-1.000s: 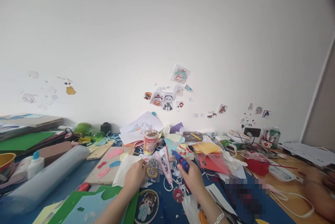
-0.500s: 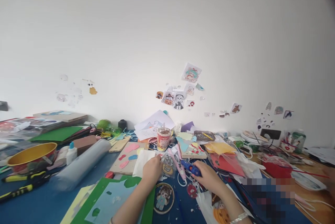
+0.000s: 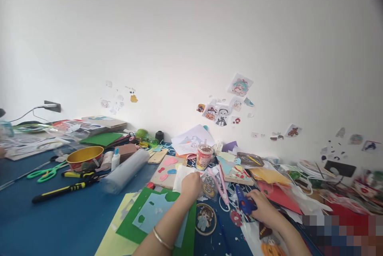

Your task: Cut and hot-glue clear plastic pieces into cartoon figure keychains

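Observation:
My left hand (image 3: pixel 190 186) is closed in a pinch on a white sheet of paper (image 3: pixel 181 177) that lies beside a small clear bag with a cartoon sticker (image 3: pixel 209 186). My right hand (image 3: pixel 262 208) is wrapped round a blue glue gun (image 3: pixel 243 203), held low over the blue table (image 3: pixel 60 224). A pink pen-like tool (image 3: pixel 222 188) lies between the two hands. Green and pale blue paper sheets (image 3: pixel 155 216) lie under my left forearm, and a round embroidered doll patch (image 3: pixel 206 219) lies just right of it.
A cup with a straw (image 3: pixel 204 157), a wooden board with pink and blue shapes (image 3: pixel 167 170), a clear roll (image 3: pixel 125 170), a glue bottle (image 3: pixel 115 159), a yellow bowl (image 3: pixel 85 157), green scissors (image 3: pixel 44 173) and a yellow-black knife (image 3: pixel 64 190) crowd the table. Stickers (image 3: pixel 223 114) dot the wall.
The view has swung left, so more of the table's left side shows. My right hand with the glue gun has dropped lower. My left hand stays on the white paper.

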`<state>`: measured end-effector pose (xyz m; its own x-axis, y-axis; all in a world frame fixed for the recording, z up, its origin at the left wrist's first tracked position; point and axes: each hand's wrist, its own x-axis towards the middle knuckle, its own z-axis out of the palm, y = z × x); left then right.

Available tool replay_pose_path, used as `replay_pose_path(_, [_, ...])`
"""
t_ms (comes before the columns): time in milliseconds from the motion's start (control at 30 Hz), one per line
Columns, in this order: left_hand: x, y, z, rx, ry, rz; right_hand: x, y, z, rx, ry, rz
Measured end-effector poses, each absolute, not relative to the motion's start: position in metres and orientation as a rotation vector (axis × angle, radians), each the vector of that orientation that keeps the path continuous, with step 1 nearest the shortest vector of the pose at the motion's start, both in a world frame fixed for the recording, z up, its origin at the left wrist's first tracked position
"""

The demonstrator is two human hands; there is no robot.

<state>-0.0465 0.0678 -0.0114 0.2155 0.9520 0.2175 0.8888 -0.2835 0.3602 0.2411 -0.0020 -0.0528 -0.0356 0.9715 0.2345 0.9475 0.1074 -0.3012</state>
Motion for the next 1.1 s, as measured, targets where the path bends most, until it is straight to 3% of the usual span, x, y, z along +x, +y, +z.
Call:
replay_pose_path(200, [-0.045, 0.069, -0.011, 2.38, 1.727, 0.567, 0.223, -0.044, -0.011, -1.787, -1.918, 0.151])
replay_pose_path(367, [-0.043, 0.07, -0.012, 2.438, 1.686, 0.561, 0.224, -0.08, 0.005, -1.792, -1.784, -0.012])
replay_pose_path(600, [-0.042, 0.066, -0.005, 2.455, 1.7, 0.533, 0.255, -0.13, 0.016, -2.103, -1.628, -0.034])
replay_pose_path(733, [-0.042, 0.065, -0.004, 2.455, 1.71, 0.517, 0.26, -0.146, 0.004, -2.419, -1.604, 0.091])
replay_pose_path(867, [-0.042, 0.063, -0.001, 2.466, 1.719, 0.523, 0.259, -0.148, -0.027, -2.671, -1.587, -0.015])
replay_pose_path(1100, [-0.044, 0.061, 0.004, 2.483, 1.735, 0.559, 0.266, -0.149, -0.057, -2.643, -1.628, -0.245])
